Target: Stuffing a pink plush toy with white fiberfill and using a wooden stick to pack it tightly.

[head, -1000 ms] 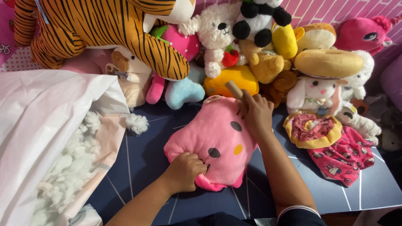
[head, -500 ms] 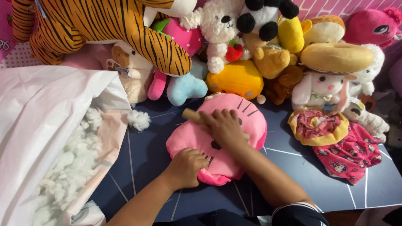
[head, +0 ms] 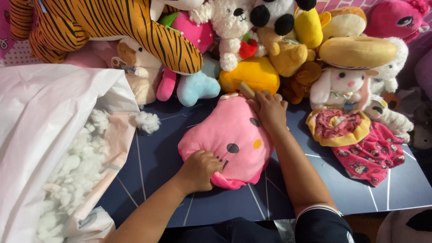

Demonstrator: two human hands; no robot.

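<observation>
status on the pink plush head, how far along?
Done: the pink plush head looks plump, lying flat on the dark mat. In hand: left hand grips its lower edge; right hand holds a wooden stick at its top edge. Left: white stuffing remains in the open bag; whether the seam is closed cannot be seen.

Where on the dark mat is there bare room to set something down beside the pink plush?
Bare mat lies between the white stuffing bag and the pink plush, and again at the near right below the patterned pink cloth. The back edge is crowded with stuffed toys. The left hand and right hand rest on the plush.
</observation>
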